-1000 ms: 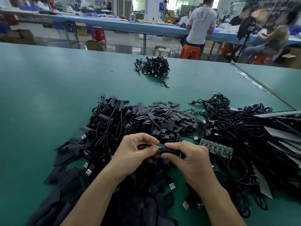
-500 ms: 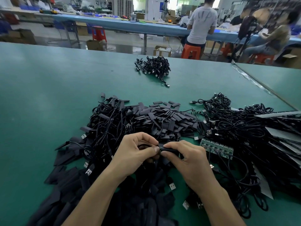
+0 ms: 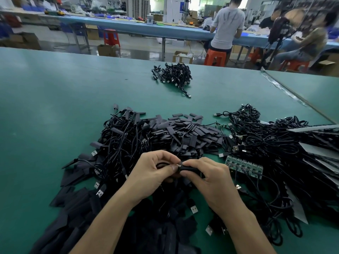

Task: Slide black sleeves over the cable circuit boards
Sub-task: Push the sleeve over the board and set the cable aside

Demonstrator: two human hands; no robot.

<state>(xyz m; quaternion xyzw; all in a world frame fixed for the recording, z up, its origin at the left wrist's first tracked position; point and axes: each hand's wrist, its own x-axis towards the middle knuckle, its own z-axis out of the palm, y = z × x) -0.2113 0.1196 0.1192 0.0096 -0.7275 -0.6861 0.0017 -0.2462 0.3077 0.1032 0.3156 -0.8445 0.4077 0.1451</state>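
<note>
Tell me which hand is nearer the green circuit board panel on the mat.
Right. The right hand, pinching a black sleeve, sits just left of the green panel; the left hand, pinching the cable, lies farther left, beyond the right hand.

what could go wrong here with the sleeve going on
The right hand pinches the black tubular sleeve, which may slip or snag on the small pale tip of the thin black cable that the left hand pinches. That cable could catch in the tangled black cable pile when pulled. The green circuit board panel lies close beside the right hand and might get knocked.
</note>
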